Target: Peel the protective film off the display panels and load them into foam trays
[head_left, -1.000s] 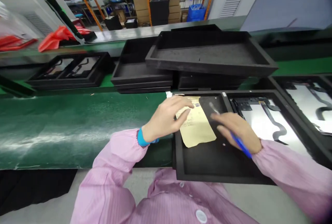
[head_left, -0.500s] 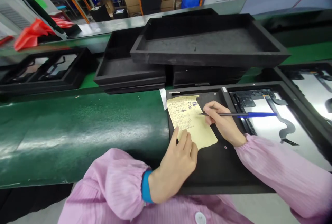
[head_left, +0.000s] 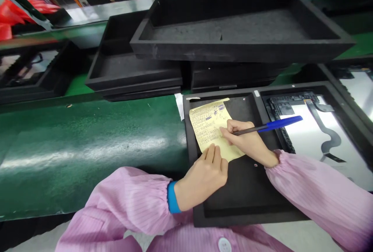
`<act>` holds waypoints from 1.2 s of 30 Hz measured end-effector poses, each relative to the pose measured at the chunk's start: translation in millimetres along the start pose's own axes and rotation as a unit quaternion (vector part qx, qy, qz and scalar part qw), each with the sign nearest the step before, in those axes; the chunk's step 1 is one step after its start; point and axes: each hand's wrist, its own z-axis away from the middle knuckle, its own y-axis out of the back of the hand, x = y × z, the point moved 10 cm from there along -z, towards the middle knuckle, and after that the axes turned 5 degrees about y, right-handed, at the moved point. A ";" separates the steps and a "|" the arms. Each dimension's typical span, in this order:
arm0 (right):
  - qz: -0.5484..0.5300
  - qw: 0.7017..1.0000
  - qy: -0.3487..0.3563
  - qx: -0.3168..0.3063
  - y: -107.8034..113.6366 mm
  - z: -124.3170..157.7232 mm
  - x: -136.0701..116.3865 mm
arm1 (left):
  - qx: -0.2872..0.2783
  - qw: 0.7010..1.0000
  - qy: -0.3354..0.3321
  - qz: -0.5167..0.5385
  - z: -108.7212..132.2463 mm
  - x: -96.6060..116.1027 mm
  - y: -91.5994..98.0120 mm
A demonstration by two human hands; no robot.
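conveyor belt (head_left: 87, 143), green, spans the left, well apart from the writing. stacked black foam trays (head_left: 233, 30) crowd the far side, the top one overhanging. black tray (head_left: 241, 197) lies nearest, with a display panel (head_left: 309, 135) in its right compartment. yellow slip (head_left: 208, 125) lies in the left compartment, covered in blue handwriting too small to read. left hand (head_left: 206, 174) rests flat on the slip's near edge, fingers extended and together. right hand (head_left: 247, 141) pinches a blue pen (head_left: 268, 126), tip down on the slip's right side. since half a second ago the pen tip has dropped lower on the slip and the barrel now tilts upward; left hand unchanged.
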 end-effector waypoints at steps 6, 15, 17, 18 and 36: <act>0.028 0.999 0.023 0.005 0.3 -0.5 -7.3 | 0.004 1.000 0.005 0.009 -0.5 -0.1 3.1; 0.006 0.999 0.010 0.032 5.5 -1.1 -3.5 | -0.016 1.000 0.001 0.004 0.4 0.9 -3.4; -0.013 0.999 -0.003 0.035 6.3 -1.4 0.1 | -0.019 1.000 -0.001 0.002 0.3 1.3 -3.9; -0.021 0.999 -0.009 0.035 6.3 -1.6 1.7 | -0.018 1.000 0.000 0.001 0.3 1.2 -4.0; -0.056 0.995 0.028 0.076 14.7 -0.2 -1.4 | 0.005 0.994 -0.035 0.105 -12.2 -3.3 -13.4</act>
